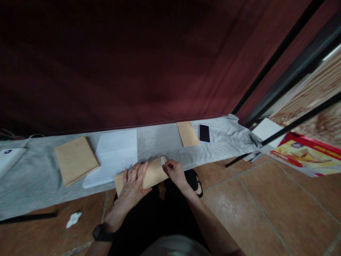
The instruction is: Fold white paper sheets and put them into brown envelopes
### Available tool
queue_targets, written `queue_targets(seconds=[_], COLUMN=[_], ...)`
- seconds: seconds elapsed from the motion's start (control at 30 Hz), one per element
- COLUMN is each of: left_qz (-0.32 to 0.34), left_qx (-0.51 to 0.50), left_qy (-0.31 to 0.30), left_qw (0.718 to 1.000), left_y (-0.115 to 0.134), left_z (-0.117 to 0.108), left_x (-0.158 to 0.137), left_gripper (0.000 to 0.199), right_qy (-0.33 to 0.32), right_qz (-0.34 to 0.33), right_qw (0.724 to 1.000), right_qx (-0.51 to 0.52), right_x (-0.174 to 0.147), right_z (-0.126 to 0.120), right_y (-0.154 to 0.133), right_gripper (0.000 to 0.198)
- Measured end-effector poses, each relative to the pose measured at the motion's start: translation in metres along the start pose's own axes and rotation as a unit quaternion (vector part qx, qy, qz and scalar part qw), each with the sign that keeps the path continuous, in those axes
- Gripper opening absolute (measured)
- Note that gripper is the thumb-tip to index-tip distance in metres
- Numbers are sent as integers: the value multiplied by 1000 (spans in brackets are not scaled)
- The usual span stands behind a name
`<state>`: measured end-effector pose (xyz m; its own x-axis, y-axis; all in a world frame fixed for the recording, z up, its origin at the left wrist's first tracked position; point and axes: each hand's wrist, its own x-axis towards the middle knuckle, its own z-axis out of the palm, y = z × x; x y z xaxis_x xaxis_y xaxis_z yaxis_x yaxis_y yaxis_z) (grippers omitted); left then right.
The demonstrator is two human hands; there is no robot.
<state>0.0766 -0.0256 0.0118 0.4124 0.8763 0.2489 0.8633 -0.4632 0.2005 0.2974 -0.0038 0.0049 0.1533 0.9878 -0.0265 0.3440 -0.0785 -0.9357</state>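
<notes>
Two hands are at work on a brown envelope (pixel 156 174), which lies at the near edge of the cloth-covered bench (pixel 157 137), over the person's lap. The left hand (pixel 134 183) rests on its left part, fingers extended and slightly spread, pressing rather than gripping. The right hand (pixel 174 171) has thumb and forefinger drawn together, seemingly pinching a white strip (pixel 163 161) at the right end; whether that is a backing or paper inside, I cannot tell. I judge the step to be handling that end, and the next move calls for a steady left palm and a careful pinch, lest the envelope crease. White sheets (pixel 117 147) lie just beyond, to the left.
</notes>
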Motion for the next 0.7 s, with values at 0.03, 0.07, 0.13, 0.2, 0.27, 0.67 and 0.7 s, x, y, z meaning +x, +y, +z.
queue_targets(seconds=[0.03,0.07,0.13,0.2,0.27,0.67,0.7], left_qz=[4,8,17,22,22,26,27], left_qx=[2,4,8,12,13,17,18], left_qy=[3,6,11,14,14,-1,-2], left_qw=[1000,1000,1000,1000,1000,1000,999], left_y=[0,-1,-1,-2,-3,-1,-2], left_z=[0,1,2,3,3,0,0], left_x=[0,0,1,1,1,4,4], left_gripper=[109,109,108,107,106,107,107], right_qy=[4,8,10,13,19,38,40], right_qz=[2,3,2,-4,-13,-35,-32], right_qw=[1000,1000,1000,1000,1000,998,998], right_qx=[-2,-2,0,4,8,40,45], right_x=[0,0,-1,-1,-1,0,0], right_z=[0,0,1,0,0,0,0], right_y=[-1,-1,-2,-3,-4,5,6], right_gripper=[13,12,11,10,7,10,12])
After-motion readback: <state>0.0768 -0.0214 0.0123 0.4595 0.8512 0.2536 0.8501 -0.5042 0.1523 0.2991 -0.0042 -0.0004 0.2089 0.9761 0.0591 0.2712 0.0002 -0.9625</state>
